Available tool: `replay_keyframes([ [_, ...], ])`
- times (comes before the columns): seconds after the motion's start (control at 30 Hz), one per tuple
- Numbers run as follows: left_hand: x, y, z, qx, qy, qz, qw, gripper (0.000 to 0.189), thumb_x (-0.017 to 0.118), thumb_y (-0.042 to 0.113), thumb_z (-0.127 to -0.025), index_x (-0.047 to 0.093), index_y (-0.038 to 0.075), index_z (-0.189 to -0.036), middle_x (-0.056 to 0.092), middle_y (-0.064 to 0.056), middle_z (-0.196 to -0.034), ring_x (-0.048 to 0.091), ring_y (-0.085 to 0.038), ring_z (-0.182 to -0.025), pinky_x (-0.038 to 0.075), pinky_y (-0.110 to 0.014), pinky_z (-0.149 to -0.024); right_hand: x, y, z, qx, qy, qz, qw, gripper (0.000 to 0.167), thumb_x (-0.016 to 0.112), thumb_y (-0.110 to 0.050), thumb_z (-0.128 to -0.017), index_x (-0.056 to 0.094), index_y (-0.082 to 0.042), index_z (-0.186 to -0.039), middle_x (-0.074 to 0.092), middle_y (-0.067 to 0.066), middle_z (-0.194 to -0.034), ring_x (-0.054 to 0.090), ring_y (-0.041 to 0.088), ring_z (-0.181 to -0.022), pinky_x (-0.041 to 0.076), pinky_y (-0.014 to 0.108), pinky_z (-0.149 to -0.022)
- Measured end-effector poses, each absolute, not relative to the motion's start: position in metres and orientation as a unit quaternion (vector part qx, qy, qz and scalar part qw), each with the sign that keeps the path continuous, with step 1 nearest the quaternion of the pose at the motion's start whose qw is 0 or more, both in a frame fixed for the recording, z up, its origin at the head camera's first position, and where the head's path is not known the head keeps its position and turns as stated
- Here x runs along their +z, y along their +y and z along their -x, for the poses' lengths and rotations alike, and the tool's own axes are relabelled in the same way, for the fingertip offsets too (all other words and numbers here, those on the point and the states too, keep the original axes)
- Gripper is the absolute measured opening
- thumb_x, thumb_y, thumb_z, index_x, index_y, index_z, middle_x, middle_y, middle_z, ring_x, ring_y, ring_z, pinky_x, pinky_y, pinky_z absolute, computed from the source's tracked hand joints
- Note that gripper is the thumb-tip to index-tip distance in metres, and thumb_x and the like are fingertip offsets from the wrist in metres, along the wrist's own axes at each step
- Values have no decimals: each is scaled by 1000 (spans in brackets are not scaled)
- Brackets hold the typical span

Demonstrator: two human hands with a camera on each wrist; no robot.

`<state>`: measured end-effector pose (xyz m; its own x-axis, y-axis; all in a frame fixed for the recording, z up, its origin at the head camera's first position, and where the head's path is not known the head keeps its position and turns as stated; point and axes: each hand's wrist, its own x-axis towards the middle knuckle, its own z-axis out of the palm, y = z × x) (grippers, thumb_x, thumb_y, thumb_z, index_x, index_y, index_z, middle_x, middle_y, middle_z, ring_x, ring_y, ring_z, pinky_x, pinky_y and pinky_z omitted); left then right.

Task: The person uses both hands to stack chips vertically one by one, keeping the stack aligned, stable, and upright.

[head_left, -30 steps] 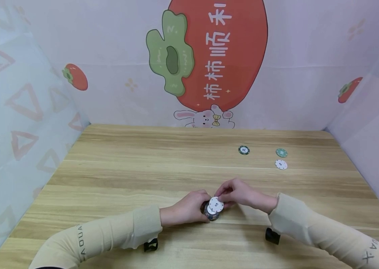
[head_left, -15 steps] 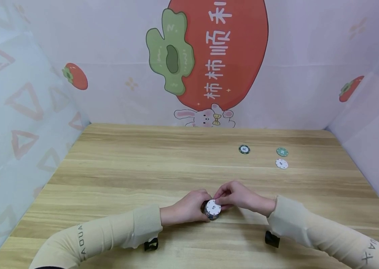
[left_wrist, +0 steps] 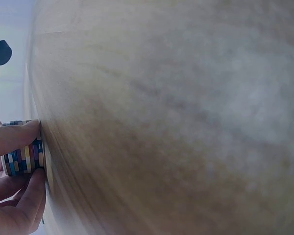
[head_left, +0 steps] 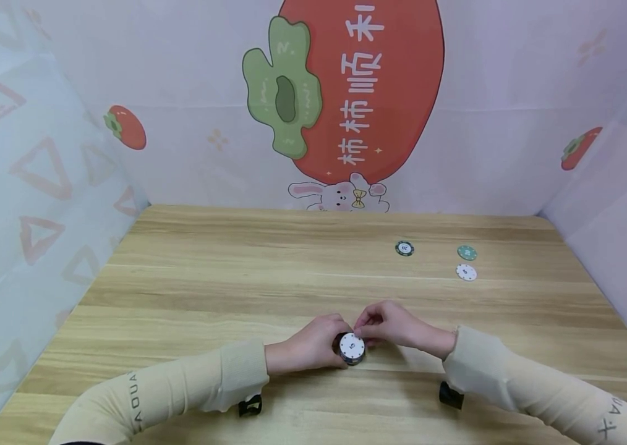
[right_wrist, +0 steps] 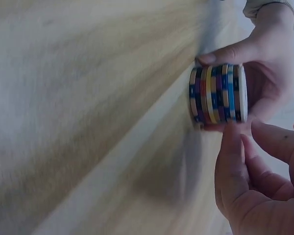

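Note:
A stack of poker chips (right_wrist: 216,94) with coloured, striped edges stands on the wooden table. Its topmost piece is a white poker chip (head_left: 352,346) marked 5, lying level on the others. My left hand (head_left: 310,345) grips the sides of the stack between thumb and fingers, low down near the table. From the right, my right hand (head_left: 394,326) has thumb and forefinger at the white chip's edge, pinching it. In the left wrist view the stack (left_wrist: 23,154) shows partly behind the left thumb and fingers.
Farther back on the table lie a black-edged chip (head_left: 404,248) marked 20, a green chip (head_left: 467,252) and another white chip (head_left: 466,272). Printed cloth walls (head_left: 196,154) rise behind the table and along both sides.
The white chip in my right hand has moved left and slightly down, from overhanging the stack to lying squarely on top. My left hand stays around the stack.

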<state>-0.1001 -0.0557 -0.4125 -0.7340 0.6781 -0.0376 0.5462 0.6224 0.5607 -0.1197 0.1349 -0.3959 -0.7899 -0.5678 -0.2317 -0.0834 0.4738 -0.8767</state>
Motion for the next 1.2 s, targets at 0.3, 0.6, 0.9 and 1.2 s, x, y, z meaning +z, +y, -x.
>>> replay_keyframes([
  [0.3,-413,-56,100,264,894,-339,127,36,81,15,-63,65,9,-94,56,7,-87,49,-2,-80,41,-16,-74,-389,145,129,-338,879,290,170,14,63,-12,-84,66,-2,-93,63,-2,-83,54,7,-73,46,22,-63],
  [0.6,-413,-56,99,260,896,-339,123,36,82,15,-62,65,10,-93,55,8,-86,48,-1,-79,41,-15,-73,-392,164,139,-188,908,368,69,23,66,-10,-81,64,0,-101,63,8,-98,59,22,-91,49,35,-79],
  [0.9,-413,-55,99,257,897,-339,119,36,82,15,-62,65,10,-94,56,7,-88,49,-1,-80,41,-15,-75,-385,188,154,-135,925,354,29,26,68,-8,-79,64,1,-102,62,12,-100,58,27,-94,48,40,-81],
  [1.2,-413,-56,99,259,896,-341,120,36,81,15,-63,65,10,-94,56,7,-88,49,-1,-80,41,-15,-75,-384,216,173,-126,944,299,54,25,65,-5,-81,63,4,-104,60,18,-105,55,35,-100,45,46,-85],
])
